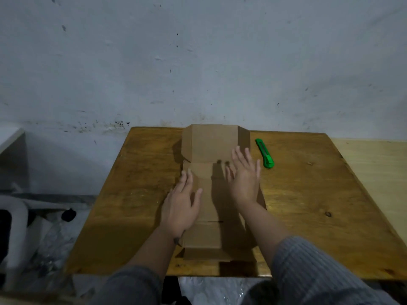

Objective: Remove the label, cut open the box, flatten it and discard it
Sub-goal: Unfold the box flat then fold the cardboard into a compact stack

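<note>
Cardboard box [209, 190], plain brown and opened out nearly flat, lies lengthwise down the middle of the wooden worktop [308, 205], running from its far edge to its near edge, with end flaps spread. Left hand [184, 203] rests palm-down on the box's left side, fingers straight. Right hand [243, 175] is spread open over its right side, gripping nothing. One box, one green utility knife [265, 153] near the far edge, two hands.

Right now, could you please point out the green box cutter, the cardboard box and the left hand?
green box cutter [264, 153], head view, middle of handle.
cardboard box [211, 144], head view, far panel.
left hand [181, 202], head view, back of hand.
</note>
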